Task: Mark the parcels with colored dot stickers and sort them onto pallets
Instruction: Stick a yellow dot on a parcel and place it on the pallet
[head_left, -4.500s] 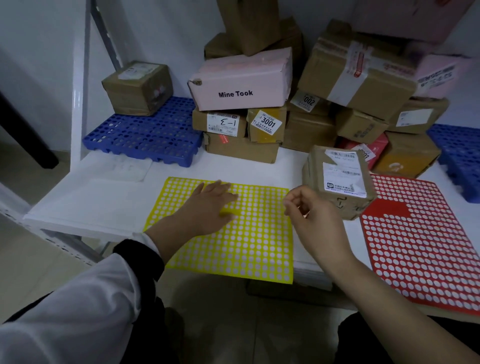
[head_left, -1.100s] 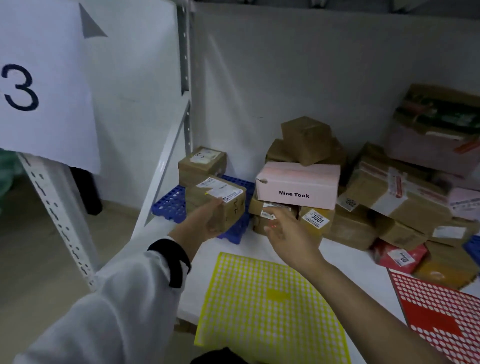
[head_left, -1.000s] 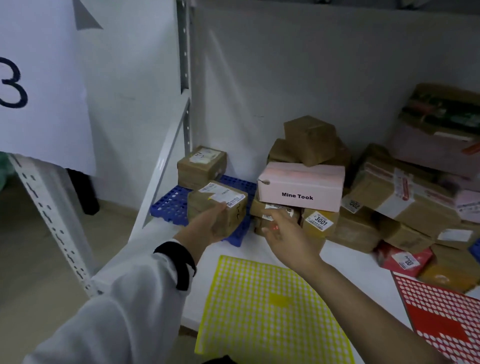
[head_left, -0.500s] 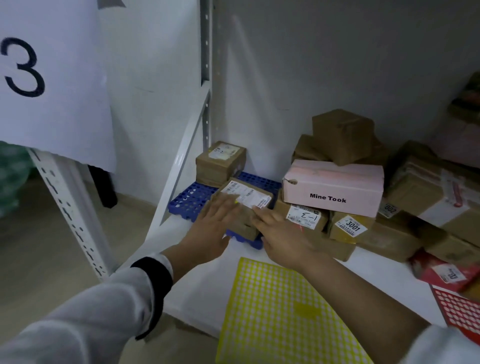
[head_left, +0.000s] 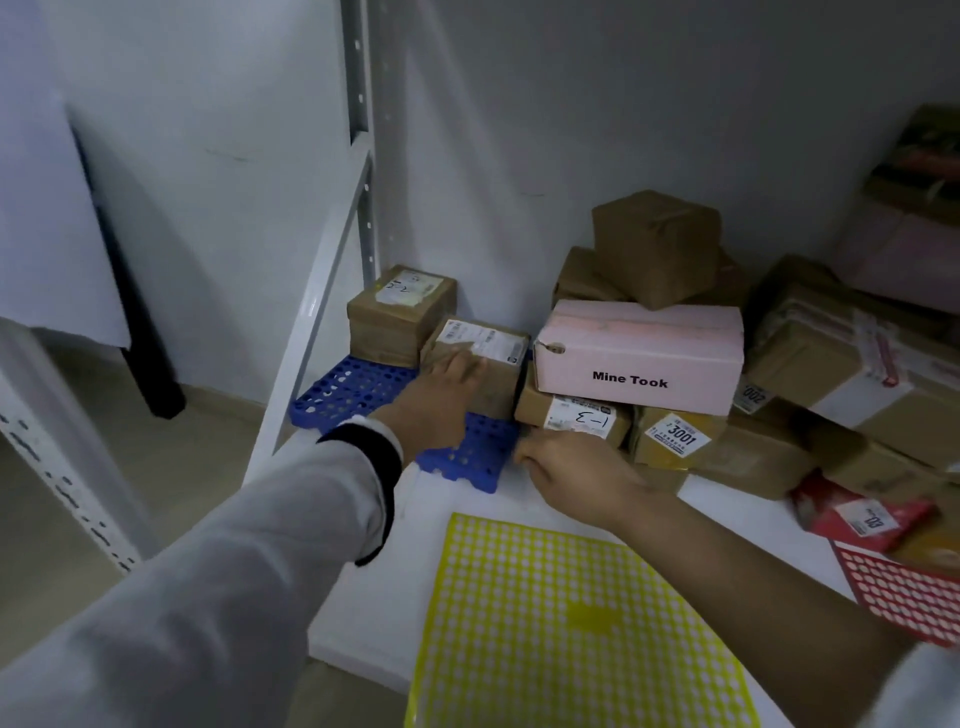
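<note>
Yellow sticker sheet (head_left: 571, 623) lies at the table's (head_left: 363, 603) front edge. Beyond, the right hand (head_left: 571, 475) shows knuckles, fingers curled under, tips hidden. Farther, the left hand (head_left: 444, 397) lays straight, close-set fingers on the brown parcel (head_left: 496, 364) atop the back-left blue pallet (head_left: 348, 389).

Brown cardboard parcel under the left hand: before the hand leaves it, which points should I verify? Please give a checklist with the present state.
1. The brown cardboard parcel rests on the blue plastic pallet: ok.
2. A coloured dot sticker is on it: cannot tell, none shows on the visible faces.
3. The left hand lies with straight fingers on the parcel: ok.
4. A gap to the pink "Mine Took" box: cannot tell, they are very close.
5. The right hand is free of stickers: cannot tell, its fingers are curled.
</note>
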